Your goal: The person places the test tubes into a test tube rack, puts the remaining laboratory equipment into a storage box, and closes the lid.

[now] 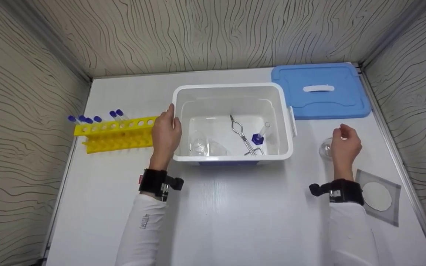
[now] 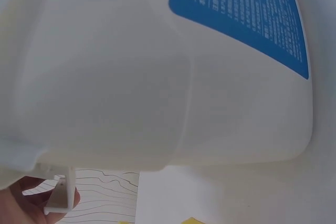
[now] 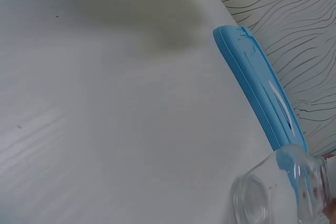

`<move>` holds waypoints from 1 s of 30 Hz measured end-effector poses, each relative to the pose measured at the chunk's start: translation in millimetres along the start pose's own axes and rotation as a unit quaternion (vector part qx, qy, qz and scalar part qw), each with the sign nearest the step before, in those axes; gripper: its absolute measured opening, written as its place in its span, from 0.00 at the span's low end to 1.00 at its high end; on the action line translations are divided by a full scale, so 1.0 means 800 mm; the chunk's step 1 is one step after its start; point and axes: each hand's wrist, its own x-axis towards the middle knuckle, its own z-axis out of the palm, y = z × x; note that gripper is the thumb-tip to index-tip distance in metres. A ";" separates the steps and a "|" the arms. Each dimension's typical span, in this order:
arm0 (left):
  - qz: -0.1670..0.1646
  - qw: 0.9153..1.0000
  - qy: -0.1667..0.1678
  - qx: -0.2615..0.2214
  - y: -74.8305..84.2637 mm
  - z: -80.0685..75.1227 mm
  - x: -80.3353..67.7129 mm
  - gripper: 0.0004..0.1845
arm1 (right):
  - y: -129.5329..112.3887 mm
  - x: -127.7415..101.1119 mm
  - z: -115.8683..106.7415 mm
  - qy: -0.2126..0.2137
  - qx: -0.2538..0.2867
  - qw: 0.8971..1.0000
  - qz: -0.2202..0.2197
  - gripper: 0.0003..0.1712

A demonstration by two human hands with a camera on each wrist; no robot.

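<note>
My left hand [image 1: 166, 131] grips the left side of a white plastic box [image 1: 231, 158], its fingers around the side latch [image 2: 62, 195] in the left wrist view. To the right of the box, my right hand [image 1: 346, 146] holds a clear glass flask [image 3: 278, 187] by its neck end, the flask tilted on its side with its base toward the box. Inside the box lie metal crucible tongs [image 1: 240, 133], a small measuring cylinder [image 1: 258, 139] with a blue hexagonal foot, and clear glassware [image 1: 200, 147] in the left front corner.
A yellow test tube rack [image 1: 120, 133] with several blue-capped tubes stands left of the box. The blue lid [image 1: 320, 103] lies at the back right. A wire gauze [image 1: 377, 195] with a white round centre is beside my right wrist. Patterned panels [image 1: 213, 33] enclose the table.
</note>
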 end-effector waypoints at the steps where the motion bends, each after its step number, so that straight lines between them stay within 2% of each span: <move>1: 0.001 1.000 0.001 -0.001 0.000 0.000 0.000 0.26 | -0.001 -0.001 0.000 -0.004 0.005 1.000 -0.009 0.27; 6: 0.007 1.000 0.006 -0.003 0.002 0.001 0.000 0.26 | 0.007 -0.012 -0.007 -0.006 0.063 0.997 -0.049 0.30; 9: 0.008 1.000 0.010 -0.002 0.002 0.000 0.001 0.26 | 0.019 -0.019 -0.010 -0.021 0.070 0.996 -0.057 0.34; 14: 0.005 1.000 0.007 0.003 -0.001 -0.001 0.002 0.26 | 0.042 -0.025 -0.011 -0.065 0.042 0.996 -0.048 0.47; 19: 0.001 1.000 0.003 0.002 -0.001 -0.001 0.002 0.26 | 0.056 -0.031 -0.008 -0.085 0.008 0.995 -0.043 0.56; 30: 0.007 1.000 0.006 -0.004 0.000 0.000 0.001 0.26 | 0.056 -0.029 -0.013 -0.113 -0.087 0.988 -0.061 0.54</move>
